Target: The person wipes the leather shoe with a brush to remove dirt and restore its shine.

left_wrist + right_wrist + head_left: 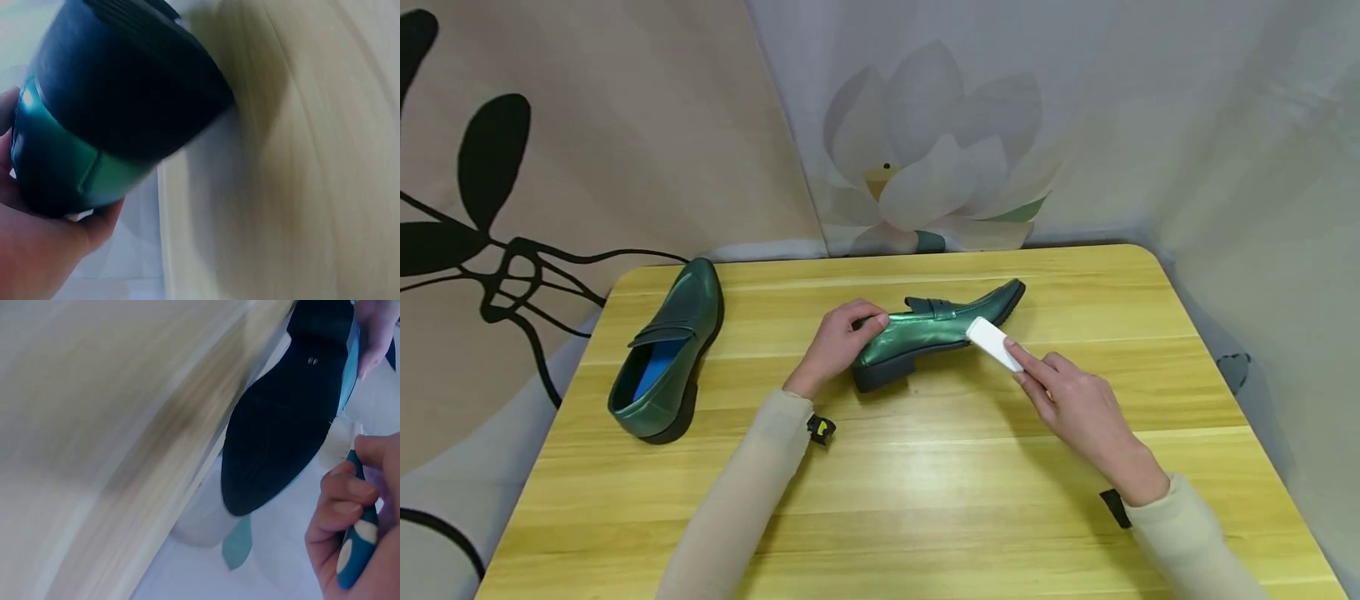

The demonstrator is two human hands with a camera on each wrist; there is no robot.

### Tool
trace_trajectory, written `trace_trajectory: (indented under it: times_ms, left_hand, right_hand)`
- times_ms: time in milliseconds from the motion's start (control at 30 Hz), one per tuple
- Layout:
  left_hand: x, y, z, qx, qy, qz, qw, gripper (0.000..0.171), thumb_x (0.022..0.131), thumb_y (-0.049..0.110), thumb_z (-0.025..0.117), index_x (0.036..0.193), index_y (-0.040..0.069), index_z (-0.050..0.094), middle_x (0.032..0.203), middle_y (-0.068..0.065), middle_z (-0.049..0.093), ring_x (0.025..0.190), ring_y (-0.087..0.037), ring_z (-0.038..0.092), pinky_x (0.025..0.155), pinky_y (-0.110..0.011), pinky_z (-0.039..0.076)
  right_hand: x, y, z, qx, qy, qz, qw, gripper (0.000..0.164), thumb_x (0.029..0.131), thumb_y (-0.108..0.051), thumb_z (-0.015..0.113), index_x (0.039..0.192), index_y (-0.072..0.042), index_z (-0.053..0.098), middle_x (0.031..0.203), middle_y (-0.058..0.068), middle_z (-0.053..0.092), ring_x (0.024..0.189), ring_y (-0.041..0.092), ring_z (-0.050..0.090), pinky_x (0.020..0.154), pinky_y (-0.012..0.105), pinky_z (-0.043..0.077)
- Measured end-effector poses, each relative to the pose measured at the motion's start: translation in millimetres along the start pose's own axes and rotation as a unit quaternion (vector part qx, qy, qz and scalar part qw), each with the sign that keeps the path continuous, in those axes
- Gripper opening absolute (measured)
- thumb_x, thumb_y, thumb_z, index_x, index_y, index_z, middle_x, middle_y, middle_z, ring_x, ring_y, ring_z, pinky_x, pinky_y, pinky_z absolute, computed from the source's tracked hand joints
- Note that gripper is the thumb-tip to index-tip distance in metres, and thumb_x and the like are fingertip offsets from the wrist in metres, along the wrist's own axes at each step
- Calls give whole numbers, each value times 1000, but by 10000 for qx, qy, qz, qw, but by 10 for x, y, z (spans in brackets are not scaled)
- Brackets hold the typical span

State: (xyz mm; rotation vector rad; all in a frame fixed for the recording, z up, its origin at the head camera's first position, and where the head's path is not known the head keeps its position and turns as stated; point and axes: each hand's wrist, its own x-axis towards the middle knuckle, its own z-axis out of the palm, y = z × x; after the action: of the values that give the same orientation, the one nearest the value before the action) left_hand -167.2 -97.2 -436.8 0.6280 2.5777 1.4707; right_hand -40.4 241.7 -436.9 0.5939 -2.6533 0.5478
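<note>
A shiny green loafer (925, 333) is held up over the table, its toe to the right. My left hand (844, 337) grips it by the heel collar; its dark heel (131, 81) fills much of the left wrist view. In my right hand (1078, 404) is a small brush (994, 342) with a white head and a blue-and-white handle (359, 550). The brush head lies against the loafer's side near the toe, just above the sole. The black sole (275, 425) faces the right wrist camera. A matching loafer (670, 350) stands at the table's left.
The wooden table (910, 517) has a rounded far right corner. Behind it hangs a pale curtain (940, 108) with a printed flower, close to the far edge. The standing loafer shows a blue insole (658, 367).
</note>
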Motion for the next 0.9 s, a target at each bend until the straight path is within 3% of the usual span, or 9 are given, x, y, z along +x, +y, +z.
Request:
trace_trajectory:
  times_ms: [200,367,600,900]
  left_hand:
    - [-24,36,26,-530,261,-32,9982,21,103,15,67,109,-2,77,113,-14,71,113,-29,63,103,-45,47]
    - [-2,92,60,-740,589,-258,9952,23,104,18,66,110,-1,76,113,-13,70,112,-29,62,101,-45,48]
    - [57,112,120,-1467,1234,-633,9794,22,102,14,67,109,-4,76,110,-15,69,108,-27,62,102,-39,45]
    - [60,136,141,-1670,1375,-1214,9688,25,102,15,67,114,-6,75,115,-17,70,113,-28,60,105,-42,43]
  right_hand:
    - [-1,108,-52,2,298,211,9993,58,89,-6,79,145,-15,63,75,6,58,51,8,32,43,24,28]
    - [28,164,-42,-29,530,238,9983,60,90,-5,78,146,-15,61,73,6,55,52,9,33,44,26,28]
    - [153,185,79,-44,591,296,9978,59,91,-6,77,147,-15,60,72,7,55,53,12,35,46,28,30]
    - [337,146,221,117,459,501,9976,53,98,-11,72,149,-15,58,74,8,57,53,15,39,46,30,31]
